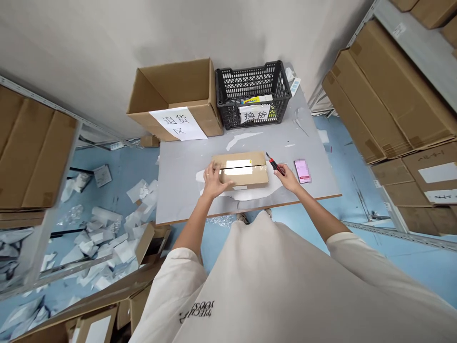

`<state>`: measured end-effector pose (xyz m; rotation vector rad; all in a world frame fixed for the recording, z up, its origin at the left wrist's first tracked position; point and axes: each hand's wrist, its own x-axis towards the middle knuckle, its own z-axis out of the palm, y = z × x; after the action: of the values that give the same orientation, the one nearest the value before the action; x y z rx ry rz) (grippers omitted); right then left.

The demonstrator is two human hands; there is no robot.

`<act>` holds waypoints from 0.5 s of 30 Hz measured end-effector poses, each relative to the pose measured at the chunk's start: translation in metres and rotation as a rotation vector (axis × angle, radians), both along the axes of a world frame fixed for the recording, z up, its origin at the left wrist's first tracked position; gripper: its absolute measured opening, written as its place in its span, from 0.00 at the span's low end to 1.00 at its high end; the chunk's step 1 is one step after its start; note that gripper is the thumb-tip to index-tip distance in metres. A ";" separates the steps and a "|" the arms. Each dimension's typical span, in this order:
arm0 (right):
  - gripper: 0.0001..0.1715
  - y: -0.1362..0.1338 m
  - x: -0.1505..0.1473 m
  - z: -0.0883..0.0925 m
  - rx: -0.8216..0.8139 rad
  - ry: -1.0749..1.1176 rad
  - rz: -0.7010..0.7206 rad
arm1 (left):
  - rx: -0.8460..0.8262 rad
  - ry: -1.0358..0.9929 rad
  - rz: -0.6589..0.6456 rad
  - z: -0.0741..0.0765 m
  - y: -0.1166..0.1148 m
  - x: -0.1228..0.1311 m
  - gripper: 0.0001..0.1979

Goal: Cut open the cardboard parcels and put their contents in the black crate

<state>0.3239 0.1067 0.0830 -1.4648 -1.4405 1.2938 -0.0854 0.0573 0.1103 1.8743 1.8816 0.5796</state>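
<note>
A small cardboard box (259, 177) lies on the grey table, a dark slit line running lengthwise between the halves of its white label (239, 170). My left hand (213, 181) grips the box's left end, thumb along the near side and fingers over the top. In my right hand (288, 179) is a red and black utility knife (273, 163), its blade out and pointing up and left, just off the box's right end. A phone with a lit pink screen (303, 170) rests to the right of that hand.
At the table's back stand a large open carton (143, 95) with a paper sign and a black plastic crate (228, 116) holding a few packages. Stacked cartons (385, 95) fill shelves on the right. Paper scraps (107, 238) litter the blue floor at left, near an open carton (123, 290).
</note>
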 end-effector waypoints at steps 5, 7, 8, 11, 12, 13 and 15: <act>0.45 -0.013 -0.010 -0.006 -0.128 0.067 0.034 | -0.079 -0.252 0.079 -0.024 -0.035 -0.030 0.72; 0.45 -0.017 -0.014 -0.007 -0.157 0.074 0.050 | -0.083 -0.361 0.079 -0.033 -0.035 -0.030 0.73; 0.45 -0.019 -0.016 -0.008 -0.163 0.075 0.053 | -0.082 -0.400 0.078 -0.036 -0.033 -0.029 0.74; 0.44 -0.022 -0.021 -0.007 -0.151 0.072 0.043 | -0.103 -0.456 0.084 -0.041 -0.024 -0.027 0.73; 0.43 -0.022 -0.022 -0.007 -0.142 0.067 0.035 | -0.116 -0.460 0.091 -0.040 -0.022 -0.027 0.73; 0.43 -0.022 -0.022 -0.007 -0.130 0.059 0.027 | -0.130 -0.458 0.097 -0.039 -0.019 -0.026 0.73; 0.42 -0.020 -0.021 -0.004 -0.104 0.035 0.007 | -0.153 -0.446 0.103 -0.035 -0.016 -0.026 0.71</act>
<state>0.3030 0.0865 0.0785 -1.4976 -1.3743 1.4108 -0.1114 0.0414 0.0753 1.4155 1.6771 0.7879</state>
